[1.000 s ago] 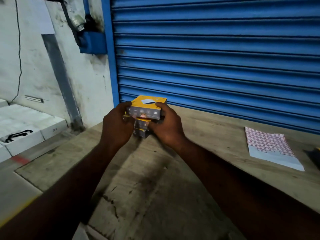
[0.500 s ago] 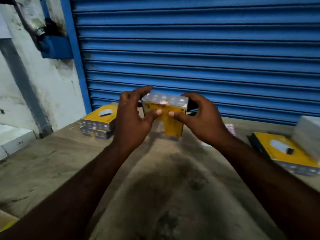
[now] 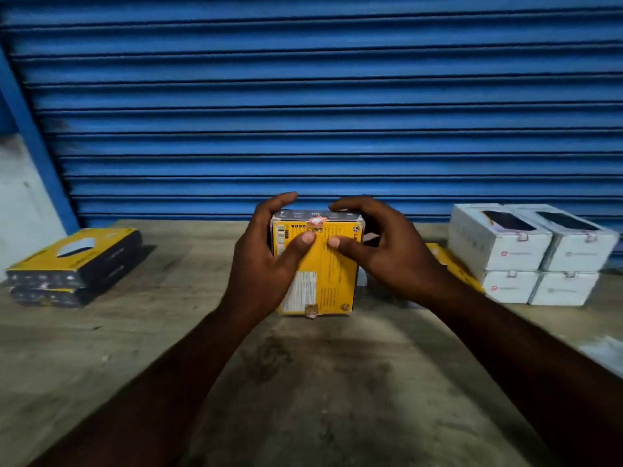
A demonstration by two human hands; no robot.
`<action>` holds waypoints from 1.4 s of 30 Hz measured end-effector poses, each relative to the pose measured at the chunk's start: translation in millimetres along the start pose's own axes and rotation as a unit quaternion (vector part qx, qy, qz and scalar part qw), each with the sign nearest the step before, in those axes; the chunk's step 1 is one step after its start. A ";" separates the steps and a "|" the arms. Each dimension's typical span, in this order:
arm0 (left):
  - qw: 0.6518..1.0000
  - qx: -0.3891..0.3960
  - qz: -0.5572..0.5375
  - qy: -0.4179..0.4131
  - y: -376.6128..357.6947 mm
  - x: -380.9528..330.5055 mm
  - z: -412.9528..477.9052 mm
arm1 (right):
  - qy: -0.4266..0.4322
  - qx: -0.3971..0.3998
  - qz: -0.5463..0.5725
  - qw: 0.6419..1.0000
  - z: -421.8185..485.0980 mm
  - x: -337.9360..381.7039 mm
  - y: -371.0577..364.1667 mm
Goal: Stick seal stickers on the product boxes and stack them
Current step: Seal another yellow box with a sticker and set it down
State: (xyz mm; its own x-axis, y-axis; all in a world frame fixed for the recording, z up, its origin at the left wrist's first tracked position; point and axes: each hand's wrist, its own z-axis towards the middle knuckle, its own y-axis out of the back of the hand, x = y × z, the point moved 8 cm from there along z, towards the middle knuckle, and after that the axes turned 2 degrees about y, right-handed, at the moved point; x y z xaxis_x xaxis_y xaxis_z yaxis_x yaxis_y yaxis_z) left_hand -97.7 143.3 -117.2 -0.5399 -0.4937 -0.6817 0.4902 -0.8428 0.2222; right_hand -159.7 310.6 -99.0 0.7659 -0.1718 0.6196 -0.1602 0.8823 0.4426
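Box point(image 3: 333, 274) lower — between left hand point(image 3: 266, 264), right hand point(image 3: 387, 254)

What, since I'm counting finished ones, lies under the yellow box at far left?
One more box of that kind, on the wooden table; only its edges show, its top is covered.

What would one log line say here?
left hand grips yellow box | right hand grips it too | seal sticker on top edge | white boxes stacked right
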 end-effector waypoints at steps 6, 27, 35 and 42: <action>1.000 -0.017 0.002 -0.006 -4.7 11.7 -5.5 | 0.113 -0.027 -0.124 0.985 1.0 11.3 -2.5; 0.999 -0.028 0.018 -0.013 14.8 0.7 -19.7 | 0.002 0.001 0.077 0.997 -0.2 32.7 -13.4; 0.999 -0.025 0.027 -0.014 15.3 6.0 -19.0 | -0.019 0.006 0.031 0.999 4.4 30.9 -9.4; 0.999 -0.020 0.015 -0.020 15.5 3.2 -17.0 | -0.005 0.002 0.042 0.999 4.3 41.1 -7.0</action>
State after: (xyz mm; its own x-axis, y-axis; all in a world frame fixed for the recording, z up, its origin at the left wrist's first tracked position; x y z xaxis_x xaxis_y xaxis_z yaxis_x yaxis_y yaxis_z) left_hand -80.2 132.2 -127.8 -0.5511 -0.5273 -0.6467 0.5328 -0.8188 0.2135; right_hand -129.8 295.5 -73.8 0.7433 -0.1008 0.6613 -0.2271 0.8918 0.3913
